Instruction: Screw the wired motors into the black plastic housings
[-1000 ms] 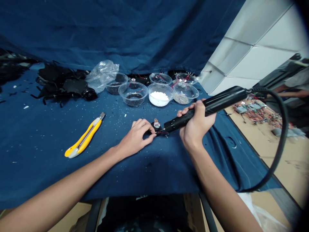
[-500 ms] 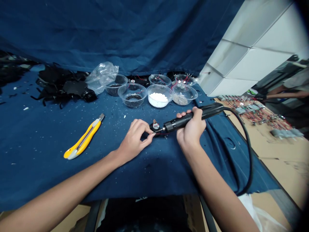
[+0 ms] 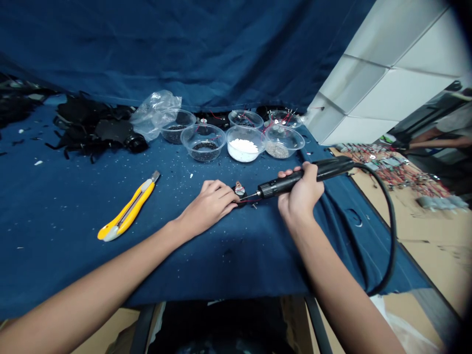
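My right hand (image 3: 303, 192) is wrapped round a black electric screwdriver (image 3: 283, 186), whose cord loops down on the right. Its thin bit points left to a small dark part with a round silvery piece (image 3: 240, 190) and a red wire. At the left edge of that part, my left hand (image 3: 212, 202) has its fingers closed and pressed on it. The fingertips hide some of the part, and the exact spot where the bit touches cannot be made out. A yellow utility knife (image 3: 127, 210) lies to the left of my left hand.
Clear plastic bowls stand behind my hands: one with white pieces (image 3: 243, 149), one with dark bits (image 3: 204, 150), one with small greyish pieces (image 3: 277, 149). Black parts (image 3: 98, 125) and a plastic bag (image 3: 155, 115) lie back left. Wired parts (image 3: 405, 169) and another person's arm (image 3: 438, 140) are right.
My right hand and the screwdriver have shifted a little to the right. The left fingers have moved slightly right and closed further over the small part.
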